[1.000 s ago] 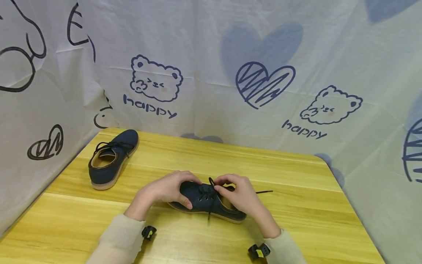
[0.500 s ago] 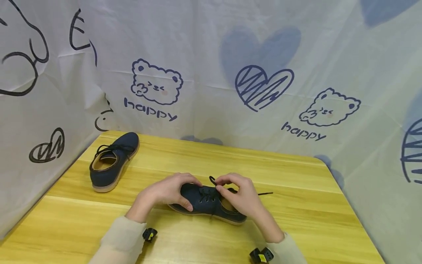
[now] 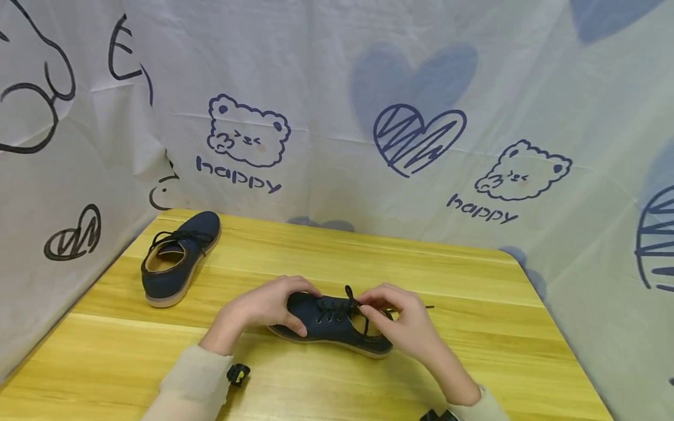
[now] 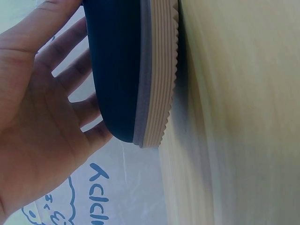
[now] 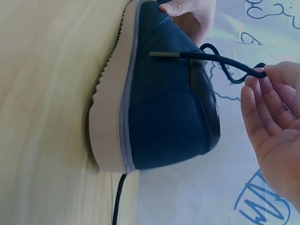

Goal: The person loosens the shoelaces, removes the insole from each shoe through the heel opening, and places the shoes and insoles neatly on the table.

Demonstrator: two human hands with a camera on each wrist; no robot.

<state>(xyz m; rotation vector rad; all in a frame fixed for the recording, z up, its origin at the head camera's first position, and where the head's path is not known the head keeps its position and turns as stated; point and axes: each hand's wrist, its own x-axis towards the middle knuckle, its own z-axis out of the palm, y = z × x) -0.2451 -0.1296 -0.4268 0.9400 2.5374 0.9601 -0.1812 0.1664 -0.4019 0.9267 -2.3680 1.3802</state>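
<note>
your left hand (image 3: 263,306) lay curled over the toe of the navy shoe (image 3: 329,321), thumb down the near side and fingers (image 4: 70,70) spread a little apart over the top, holding it flat on the surface (image 3: 316,386). that forearm came in from the near edge, angled toward the middle. your right hand (image 3: 405,324) reached in from the near right, wrist raised above the heel end, its fingers (image 5: 276,75) pinched together on the black lace (image 3: 351,295), which rose in a small loop just above the eyelets. one lace end trailed out on the surface behind that hand. the shoe sat near the middle of the surface, toe pointing left. a second navy shoe (image 3: 176,260) stood well apart, by the far left corner.
</note>
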